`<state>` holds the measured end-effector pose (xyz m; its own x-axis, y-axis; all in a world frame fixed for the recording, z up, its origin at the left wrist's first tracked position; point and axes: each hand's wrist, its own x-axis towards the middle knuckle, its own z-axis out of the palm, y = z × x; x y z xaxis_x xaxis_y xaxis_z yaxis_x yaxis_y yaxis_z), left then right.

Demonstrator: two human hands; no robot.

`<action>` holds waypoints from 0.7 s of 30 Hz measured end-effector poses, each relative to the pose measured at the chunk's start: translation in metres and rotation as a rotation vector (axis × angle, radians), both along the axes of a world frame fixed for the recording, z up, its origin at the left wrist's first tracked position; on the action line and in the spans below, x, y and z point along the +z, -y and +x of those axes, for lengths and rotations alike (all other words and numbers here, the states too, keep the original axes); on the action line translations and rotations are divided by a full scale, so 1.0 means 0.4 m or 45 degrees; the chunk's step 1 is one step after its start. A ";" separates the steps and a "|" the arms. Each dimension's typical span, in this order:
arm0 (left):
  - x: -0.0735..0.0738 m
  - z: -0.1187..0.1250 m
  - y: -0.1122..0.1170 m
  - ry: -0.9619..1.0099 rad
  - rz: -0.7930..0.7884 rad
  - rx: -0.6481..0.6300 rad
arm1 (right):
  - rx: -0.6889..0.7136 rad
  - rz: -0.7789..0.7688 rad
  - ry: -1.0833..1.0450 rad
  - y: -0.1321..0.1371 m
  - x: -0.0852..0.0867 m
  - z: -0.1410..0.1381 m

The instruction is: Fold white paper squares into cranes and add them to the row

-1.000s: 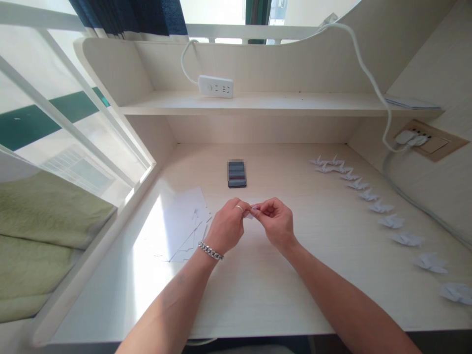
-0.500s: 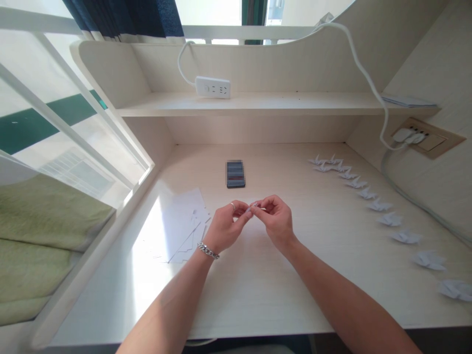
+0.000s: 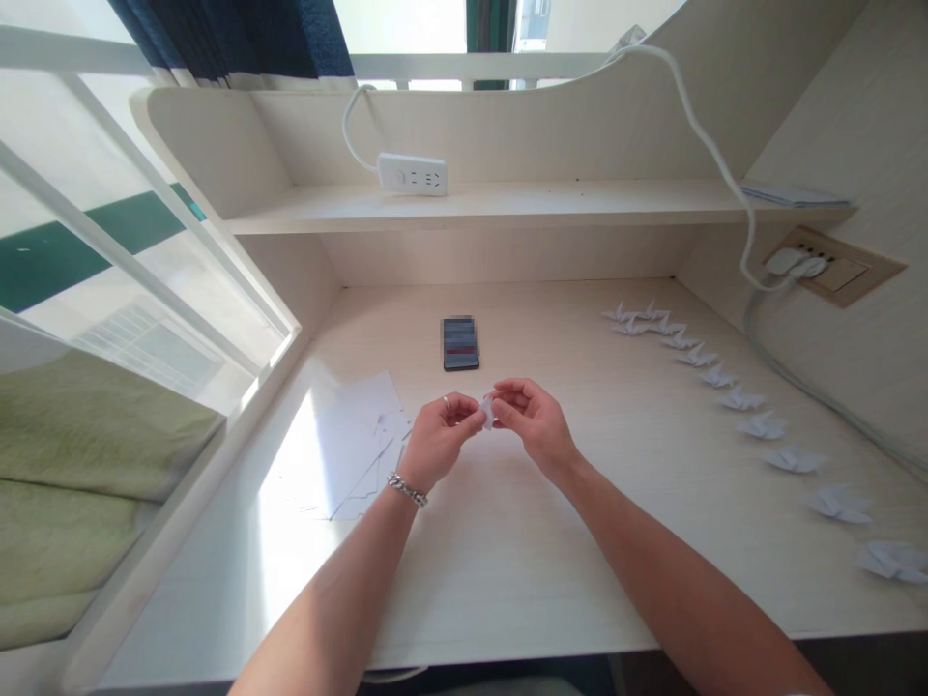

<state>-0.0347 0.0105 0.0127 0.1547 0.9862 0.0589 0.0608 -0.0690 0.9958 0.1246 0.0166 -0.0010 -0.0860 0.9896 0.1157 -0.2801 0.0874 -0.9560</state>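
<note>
Pale, wood-grained surface [image 3: 580, 551] here, smooth and matt, sunlight glaring across it at eight o'clock, a shelf [image 3: 522, 198] with a white power strip [image 3: 413, 175] up at eleven. Right in the middle, a small white folded paper piece [image 3: 487, 414], just towards six o'clock of the dark smartphone [image 3: 461, 345]. The left hand [image 3: 435, 440], ring on a finger, chain-link metal bracelet [image 3: 407, 490] at the wrist, has it pinched between thumb and fingers. The right hand [image 3: 535, 420] meets it from three o'clock, fingers curled; pinching or merely touching, I can't tell. It should be feather-light, crisp along the creases, easily crushed or torn, so a gentle fingertip hold on a doubled edge looks safest. Over at nine, flat, smooth paper sheets [image 3: 359, 411] lie with thin, straight-edged scraps; and sweeping from two round towards four, a curving line of origami cranes [image 3: 793, 460], all sharp points and angular folds.
</note>
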 end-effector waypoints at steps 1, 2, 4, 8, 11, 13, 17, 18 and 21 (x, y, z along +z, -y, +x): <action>0.000 0.002 -0.001 0.052 -0.025 0.007 | -0.011 0.016 0.043 0.000 -0.002 0.000; 0.000 0.004 -0.002 0.092 -0.047 0.014 | -0.031 0.042 0.095 0.000 -0.005 0.000; 0.002 0.010 -0.001 0.142 -0.084 0.037 | -0.067 0.084 0.179 0.003 -0.009 0.000; 0.003 0.018 0.000 0.160 -0.119 0.064 | -0.037 0.085 0.243 0.011 -0.005 -0.001; -0.001 0.013 -0.001 0.238 -0.138 0.053 | 0.011 0.079 0.197 0.013 0.000 -0.001; -0.002 0.008 -0.001 0.328 -0.202 0.031 | 0.058 0.086 0.144 0.011 0.001 0.000; 0.000 0.006 -0.001 0.460 -0.321 0.013 | 0.094 0.080 0.113 0.004 -0.001 0.004; 0.000 0.006 -0.001 0.480 -0.326 -0.002 | 0.092 0.076 0.107 0.002 -0.001 0.005; 0.001 0.008 -0.001 0.525 -0.320 -0.059 | 0.093 0.058 0.068 -0.003 -0.002 0.008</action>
<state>-0.0313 0.0109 0.0130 0.2130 0.9704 -0.1142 -0.3400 0.1831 0.9224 0.1277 0.0178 -0.0019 -0.1654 0.9742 0.1539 -0.2359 0.1124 -0.9653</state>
